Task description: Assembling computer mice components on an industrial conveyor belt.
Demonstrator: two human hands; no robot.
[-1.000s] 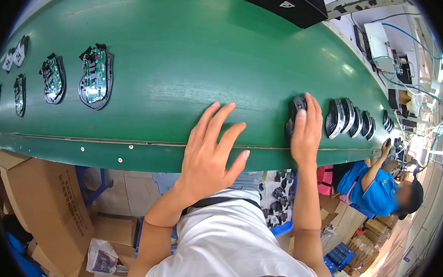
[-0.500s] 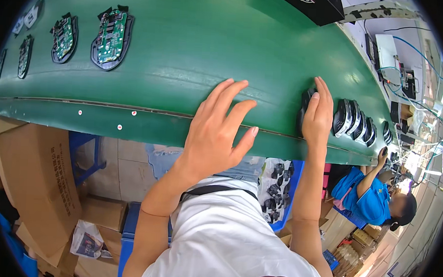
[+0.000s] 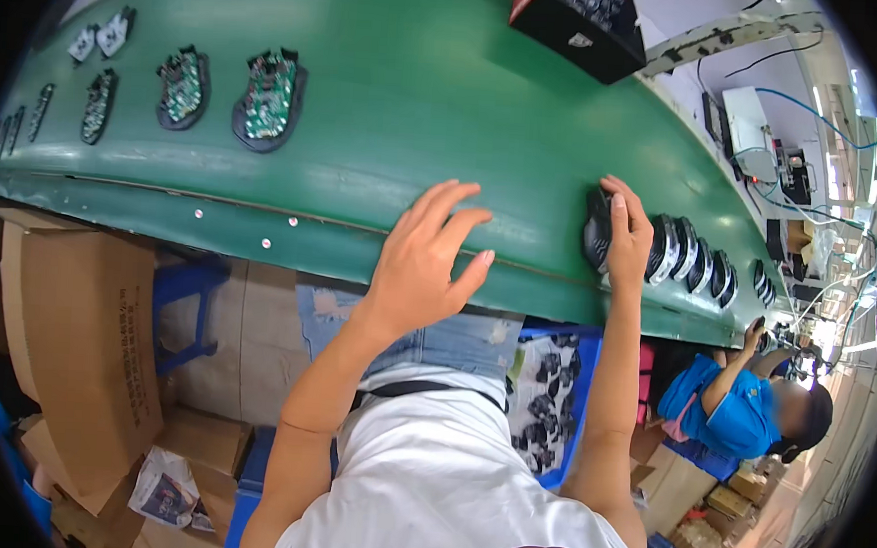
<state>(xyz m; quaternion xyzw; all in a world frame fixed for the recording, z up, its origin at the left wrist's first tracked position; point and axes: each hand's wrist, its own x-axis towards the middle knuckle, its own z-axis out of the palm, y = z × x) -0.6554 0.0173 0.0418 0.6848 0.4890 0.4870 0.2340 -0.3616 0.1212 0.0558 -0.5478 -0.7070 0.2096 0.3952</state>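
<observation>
left hand (image 3: 419, 268) spread wide, empty, mid-frame | right hand (image 3: 631, 239) cupped against black shell (image 3: 596, 235), cannot tell if gripping | shell sits right of centre on green bench (image 3: 418, 94)

green tabletop (image 3: 418, 94) middle: free | left: circuit boards (image 3: 272, 102) block | beside right grip (image 3: 630, 244): black shells (image 3: 686, 249)

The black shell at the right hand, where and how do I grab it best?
Probably pinch the black shell by its two long sides, coming from above. It lies on the table and looks longer than wide. Its left side is uncovered; the right hand covers part of its right.
</observation>
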